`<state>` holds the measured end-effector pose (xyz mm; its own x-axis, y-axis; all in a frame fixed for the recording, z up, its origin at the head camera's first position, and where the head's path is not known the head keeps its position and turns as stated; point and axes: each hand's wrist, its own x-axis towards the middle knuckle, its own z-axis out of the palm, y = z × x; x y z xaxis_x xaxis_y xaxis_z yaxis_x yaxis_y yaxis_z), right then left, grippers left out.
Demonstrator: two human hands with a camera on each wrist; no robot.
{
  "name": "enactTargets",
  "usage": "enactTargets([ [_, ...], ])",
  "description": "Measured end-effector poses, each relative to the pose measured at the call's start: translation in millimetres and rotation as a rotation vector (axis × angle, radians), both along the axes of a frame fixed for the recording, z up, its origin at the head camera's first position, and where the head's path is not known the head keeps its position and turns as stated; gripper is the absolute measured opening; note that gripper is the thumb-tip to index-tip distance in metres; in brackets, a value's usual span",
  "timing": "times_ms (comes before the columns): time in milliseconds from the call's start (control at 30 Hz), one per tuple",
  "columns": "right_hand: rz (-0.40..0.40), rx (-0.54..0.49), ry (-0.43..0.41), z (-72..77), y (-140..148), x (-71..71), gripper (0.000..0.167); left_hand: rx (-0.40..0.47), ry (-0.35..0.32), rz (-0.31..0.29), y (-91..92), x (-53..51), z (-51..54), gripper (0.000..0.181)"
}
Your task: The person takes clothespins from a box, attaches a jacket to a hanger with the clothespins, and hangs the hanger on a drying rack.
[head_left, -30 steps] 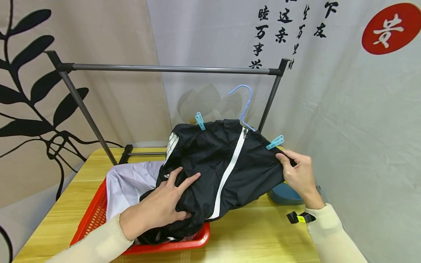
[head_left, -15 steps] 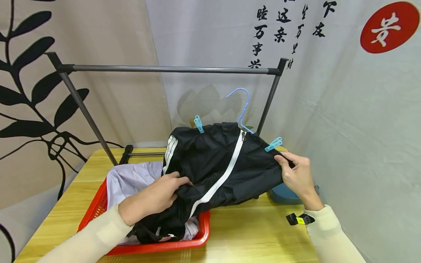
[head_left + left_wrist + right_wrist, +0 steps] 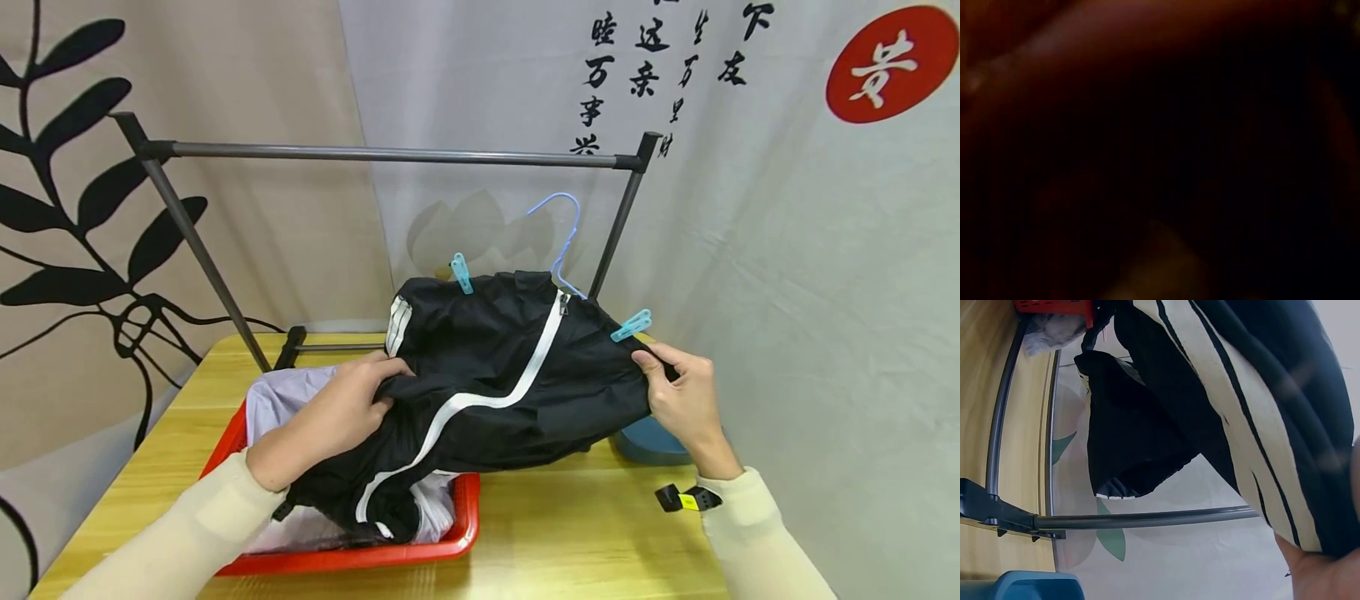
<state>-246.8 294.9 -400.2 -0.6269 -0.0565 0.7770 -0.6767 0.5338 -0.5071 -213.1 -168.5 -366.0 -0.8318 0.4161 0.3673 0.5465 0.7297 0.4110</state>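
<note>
A black jacket (image 3: 480,358) with a white zip strip is spread on a blue hanger (image 3: 567,233) whose hook points up. Two light-blue clothespins (image 3: 462,273) are clipped along its top edge. My left hand (image 3: 337,417) grips the jacket's left side, fingers curled into the cloth. At the right, my right hand (image 3: 684,400) pinches the fabric just beyond the second clothespin (image 3: 632,325). In the right wrist view, the white-striped part of the jacket (image 3: 1260,419) runs down to the right hand (image 3: 1329,569). The left wrist view is nearly black.
Under the jacket's lower end, a red basket (image 3: 467,525) holds pale clothes (image 3: 288,396). A grey metal rack (image 3: 390,153) stands behind. On the wooden table (image 3: 585,533), a blue container (image 3: 648,442) sits partly hidden by the right hand.
My left hand went from lying spread on the jacket to gripping it, then shifted up and left. The lower front and zip strip swung left. My right hand keeps its hold.
</note>
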Motion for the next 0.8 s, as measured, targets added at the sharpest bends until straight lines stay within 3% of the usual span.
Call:
enactTargets([
  [267, -0.026, -0.026, 0.008, 1.7, -3, -2.2, 0.016, 0.059, 0.096, 0.11, -18.9, -22.6, -8.2, 0.035],
  [467, -0.044, -0.017, -0.014, 1.4, -5, -2.9, 0.014, 0.02, 0.022, 0.116, -28.2, -33.5, -16.8, 0.033],
  [600, -0.038, -0.008, -0.016, 0.3, -6, -3.3, 0.016, 0.004, -0.062, 0.1, -28.4, -20.2, -14.0, 0.055],
  [800, -0.04, 0.007, -0.02, -2.4, -4, -5.2, 0.019, -0.044, -0.129, 0.073, -17.7, 19.5, -4.5, 0.1],
])
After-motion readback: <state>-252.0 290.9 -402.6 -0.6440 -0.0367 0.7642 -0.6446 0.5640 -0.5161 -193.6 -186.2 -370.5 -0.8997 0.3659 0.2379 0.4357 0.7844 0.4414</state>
